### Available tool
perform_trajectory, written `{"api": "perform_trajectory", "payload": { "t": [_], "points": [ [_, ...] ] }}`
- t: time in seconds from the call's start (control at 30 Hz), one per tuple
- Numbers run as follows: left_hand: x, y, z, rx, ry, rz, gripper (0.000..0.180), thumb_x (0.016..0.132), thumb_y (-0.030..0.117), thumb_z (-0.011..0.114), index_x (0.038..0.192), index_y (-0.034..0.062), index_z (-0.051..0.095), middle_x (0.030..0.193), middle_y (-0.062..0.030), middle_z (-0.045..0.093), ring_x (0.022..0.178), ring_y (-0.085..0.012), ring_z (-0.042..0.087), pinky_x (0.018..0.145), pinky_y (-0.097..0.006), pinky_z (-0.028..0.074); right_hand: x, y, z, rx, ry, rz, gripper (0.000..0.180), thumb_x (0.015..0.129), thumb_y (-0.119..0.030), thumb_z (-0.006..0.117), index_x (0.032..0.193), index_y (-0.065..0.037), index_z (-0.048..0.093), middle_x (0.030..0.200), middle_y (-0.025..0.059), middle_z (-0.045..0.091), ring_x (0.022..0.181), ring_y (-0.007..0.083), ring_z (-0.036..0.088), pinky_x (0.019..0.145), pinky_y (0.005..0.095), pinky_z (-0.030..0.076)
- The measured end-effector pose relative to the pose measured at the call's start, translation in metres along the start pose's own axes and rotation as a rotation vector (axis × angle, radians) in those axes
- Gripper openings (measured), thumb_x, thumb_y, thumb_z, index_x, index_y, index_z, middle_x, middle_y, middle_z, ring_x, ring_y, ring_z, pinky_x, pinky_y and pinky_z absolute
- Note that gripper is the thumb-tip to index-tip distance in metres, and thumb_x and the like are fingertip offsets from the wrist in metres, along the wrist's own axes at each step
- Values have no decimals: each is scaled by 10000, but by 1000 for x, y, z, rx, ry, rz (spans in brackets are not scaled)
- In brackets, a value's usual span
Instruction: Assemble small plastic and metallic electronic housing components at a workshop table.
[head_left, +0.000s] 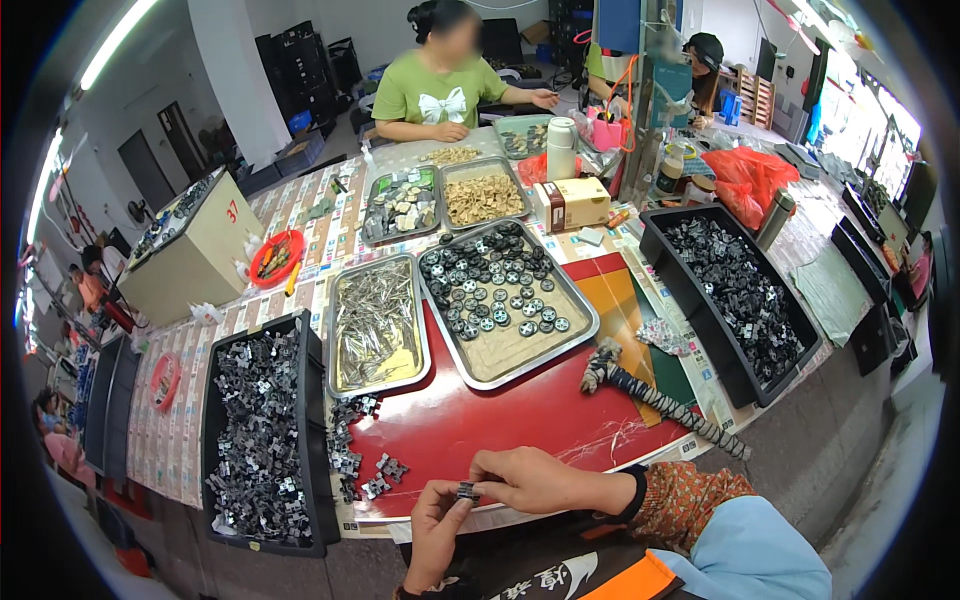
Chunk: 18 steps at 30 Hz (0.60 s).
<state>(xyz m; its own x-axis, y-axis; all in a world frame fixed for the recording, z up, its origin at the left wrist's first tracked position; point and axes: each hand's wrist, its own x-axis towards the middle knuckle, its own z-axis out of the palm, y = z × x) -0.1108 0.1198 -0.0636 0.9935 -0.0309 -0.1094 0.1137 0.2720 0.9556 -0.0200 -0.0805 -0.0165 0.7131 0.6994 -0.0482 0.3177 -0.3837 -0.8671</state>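
Two bare hands meet at the near edge of the table, closed around one small dark part [466, 490]. The left hand [436, 528] holds it between thumb and curled fingers; the right hand [528, 482] reaches in from the other side, its thumb and forefinger nearly together on the same piece. Whether the right one grips it or only presses it, I cannot tell.

Just beyond lies a glossy red sheet [470, 430], with loose dark clips [345, 450] scattered at its left end. A black crate [314, 425] full of similar small pieces stands to the left of them. To the right, a tool wrapped in dark and pale strips [665, 402] lies slantwise across the sheet's far edge.

Farther out, a narrow metal tray [409, 362] of thin silvery pieces sits beside a wider tray [500, 360] of black wheels with pale spoked centres. Another black crate [712, 318], heaped with dark parts, stands on the right. Behind the wheels are a tan box [580, 204] and a white flask [562, 150]. Across the table sits a person in a green shirt [437, 95].
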Motion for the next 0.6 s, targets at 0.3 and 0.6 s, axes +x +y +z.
{"api": "perform_trajectory", "payload": {
  "t": [0.3,0.6],
  "points": [
    [10,14,0,44,164,20,206,1024,76,588,1220,22,623,1115,-40,670,1000,-122,627,888,-303,517,16,-1,-17,-70,109,-79,199,962,-229,682,1059,-55,689,955,194,719,912,405,711,770,454,564],
    [15,0,-3,-156,182,-3,274,1013,55,660,1283,38,617,1126,-23,692,1012,-94,653,903,-263,541,25,3,-22,154,87,82,103,984,-73,666,1030,17,650,781,43,622,685,89,528,614,287,442]
  ]
}}
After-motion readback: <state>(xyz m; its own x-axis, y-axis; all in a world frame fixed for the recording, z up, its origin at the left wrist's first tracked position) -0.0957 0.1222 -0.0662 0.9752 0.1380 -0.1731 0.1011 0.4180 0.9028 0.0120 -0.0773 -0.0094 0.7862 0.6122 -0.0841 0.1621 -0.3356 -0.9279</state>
